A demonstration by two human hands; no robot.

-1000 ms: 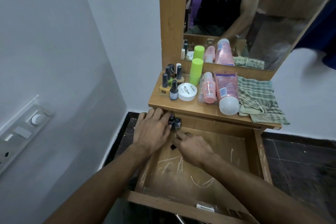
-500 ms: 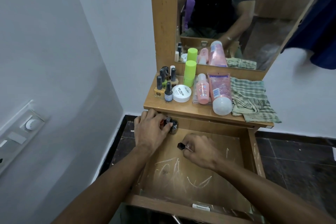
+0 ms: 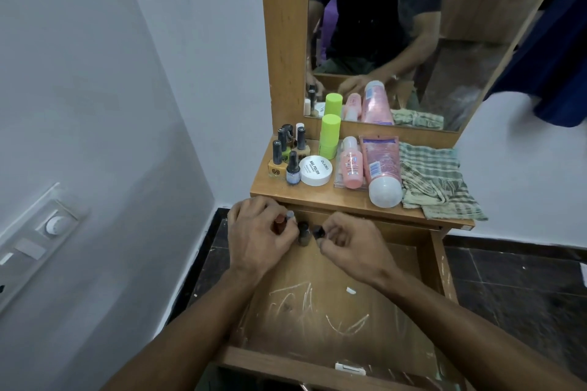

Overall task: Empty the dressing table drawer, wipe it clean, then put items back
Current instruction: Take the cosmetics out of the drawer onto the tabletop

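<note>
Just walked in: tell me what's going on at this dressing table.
A person is clearing the open drawer. The left hand grips a few small bottles at the drawer's back edge; the right hand pinches a small dark cap or bottle. The drawer floor is nearly bare, with white scratch marks. Nail polishes, a white jar, pink tubes and a checked cloth sit on the tabletop.

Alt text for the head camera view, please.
Both hands hold small nail polish bottles over the open wooden drawer: left hand, right hand. Toiletries and a checked cloth sit on the shelf below the mirror.
</note>
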